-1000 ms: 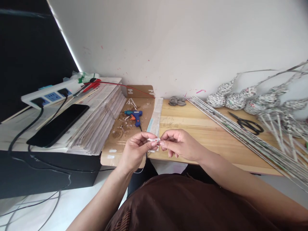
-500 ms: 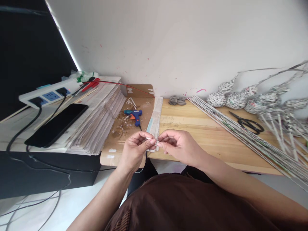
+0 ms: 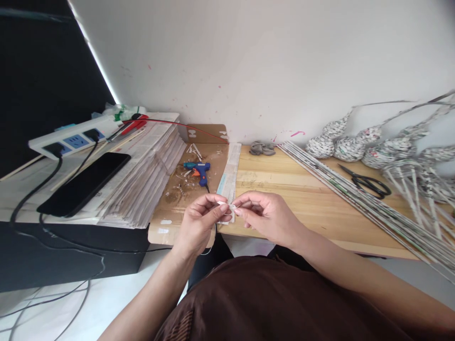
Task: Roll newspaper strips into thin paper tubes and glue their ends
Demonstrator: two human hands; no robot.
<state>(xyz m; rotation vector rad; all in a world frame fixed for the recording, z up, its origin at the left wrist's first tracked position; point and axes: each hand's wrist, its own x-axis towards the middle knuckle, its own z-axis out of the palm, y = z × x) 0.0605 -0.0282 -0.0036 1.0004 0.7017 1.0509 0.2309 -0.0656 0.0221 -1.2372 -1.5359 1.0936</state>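
Observation:
Between my two hands is a small white paper piece, thin and partly hidden by the fingertips. My left hand pinches its left end between thumb and forefinger. At its right end, the thumb and forefinger of my right hand are pressed together on it. Both hands are held above the front edge of the wooden table. Just behind them lie flat newspaper strips. A blue glue gun rests on the brown cardboard, beyond my left hand.
On the left, a newspaper stack carries a black phone and a power strip. Rolled paper sticks, black scissors and several woven paper gourds are at the right. A grey cloth lies near the wall.
The fingertips of my right hand have shifted slightly to the right, away from my left thumb. More of the white piece shows between the hands.

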